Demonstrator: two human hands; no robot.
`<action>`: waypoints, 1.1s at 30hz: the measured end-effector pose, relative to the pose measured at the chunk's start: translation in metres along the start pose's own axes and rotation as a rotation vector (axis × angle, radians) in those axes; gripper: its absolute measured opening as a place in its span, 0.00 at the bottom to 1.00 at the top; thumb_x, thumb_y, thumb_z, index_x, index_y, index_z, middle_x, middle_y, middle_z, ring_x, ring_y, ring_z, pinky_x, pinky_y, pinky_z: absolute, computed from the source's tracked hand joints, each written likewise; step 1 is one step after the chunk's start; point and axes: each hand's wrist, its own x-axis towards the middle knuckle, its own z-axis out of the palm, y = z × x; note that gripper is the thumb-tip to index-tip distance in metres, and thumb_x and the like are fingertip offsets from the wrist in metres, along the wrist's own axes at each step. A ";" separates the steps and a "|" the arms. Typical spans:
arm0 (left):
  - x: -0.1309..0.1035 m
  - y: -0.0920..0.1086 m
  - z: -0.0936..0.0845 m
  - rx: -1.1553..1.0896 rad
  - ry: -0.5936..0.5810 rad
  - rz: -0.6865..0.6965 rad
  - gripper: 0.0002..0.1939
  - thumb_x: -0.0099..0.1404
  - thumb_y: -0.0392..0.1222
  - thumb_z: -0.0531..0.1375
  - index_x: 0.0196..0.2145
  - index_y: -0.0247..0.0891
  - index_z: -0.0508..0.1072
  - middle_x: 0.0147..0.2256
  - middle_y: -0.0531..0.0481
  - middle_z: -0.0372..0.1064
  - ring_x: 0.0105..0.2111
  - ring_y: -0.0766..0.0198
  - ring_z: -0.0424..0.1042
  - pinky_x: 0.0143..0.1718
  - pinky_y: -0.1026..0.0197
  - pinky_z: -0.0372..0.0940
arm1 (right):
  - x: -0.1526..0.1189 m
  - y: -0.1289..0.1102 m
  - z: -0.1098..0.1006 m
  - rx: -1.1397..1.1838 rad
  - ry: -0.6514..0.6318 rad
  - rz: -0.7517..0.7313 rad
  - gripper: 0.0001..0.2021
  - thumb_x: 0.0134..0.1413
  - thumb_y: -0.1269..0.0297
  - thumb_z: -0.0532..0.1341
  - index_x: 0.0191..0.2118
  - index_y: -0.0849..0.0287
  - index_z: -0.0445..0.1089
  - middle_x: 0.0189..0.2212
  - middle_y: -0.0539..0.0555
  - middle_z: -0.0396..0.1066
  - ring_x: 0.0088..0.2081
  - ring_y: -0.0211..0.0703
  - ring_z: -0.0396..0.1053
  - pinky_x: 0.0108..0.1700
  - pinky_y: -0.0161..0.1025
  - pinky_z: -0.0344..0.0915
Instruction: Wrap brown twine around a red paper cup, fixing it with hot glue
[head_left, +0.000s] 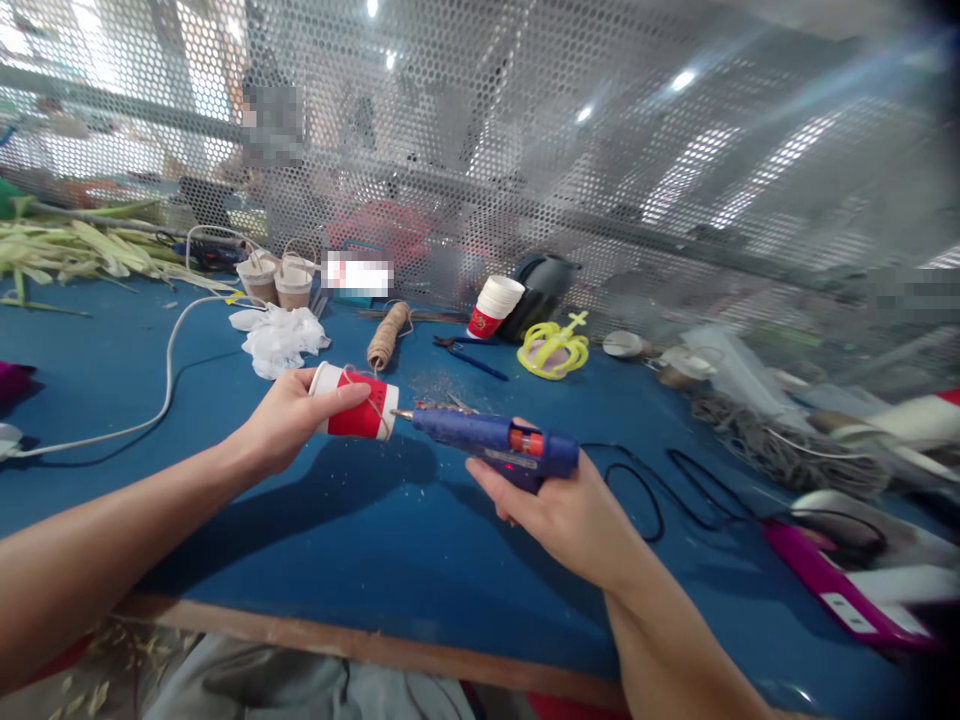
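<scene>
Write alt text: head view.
Left hand holds a red-and-white paper cup with twine across it; right hand points a blue glue gun at one end. Behind: a twine roll and yellow crown on a blue table.

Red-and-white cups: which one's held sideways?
The single cup in the left hand, end toward the blue glue gun. The stacked cups, by contrast, stand on the table beyond the pliers, untouched.
</scene>
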 end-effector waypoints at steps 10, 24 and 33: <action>-0.003 0.004 0.003 -0.010 0.012 -0.010 0.08 0.46 0.41 0.66 0.22 0.33 0.74 0.21 0.50 0.74 0.20 0.68 0.70 0.23 0.68 0.63 | 0.001 0.000 -0.002 0.053 -0.012 0.028 0.13 0.48 0.61 0.58 0.17 0.57 0.60 0.11 0.46 0.62 0.15 0.34 0.62 0.20 0.31 0.63; 0.000 0.004 0.000 -0.108 -0.003 -0.092 0.09 0.47 0.40 0.66 0.24 0.30 0.74 0.22 0.49 0.73 0.21 0.69 0.69 0.23 0.69 0.63 | 0.001 0.003 -0.001 0.077 -0.086 0.021 0.12 0.47 0.61 0.58 0.19 0.59 0.61 0.11 0.47 0.63 0.13 0.33 0.62 0.18 0.30 0.63; -0.003 0.005 0.003 -0.106 -0.045 -0.083 0.08 0.46 0.40 0.66 0.22 0.31 0.73 0.20 0.50 0.73 0.19 0.69 0.68 0.23 0.68 0.62 | 0.003 0.001 -0.002 0.060 -0.029 -0.004 0.13 0.48 0.60 0.57 0.17 0.58 0.60 0.12 0.48 0.63 0.15 0.35 0.64 0.21 0.32 0.64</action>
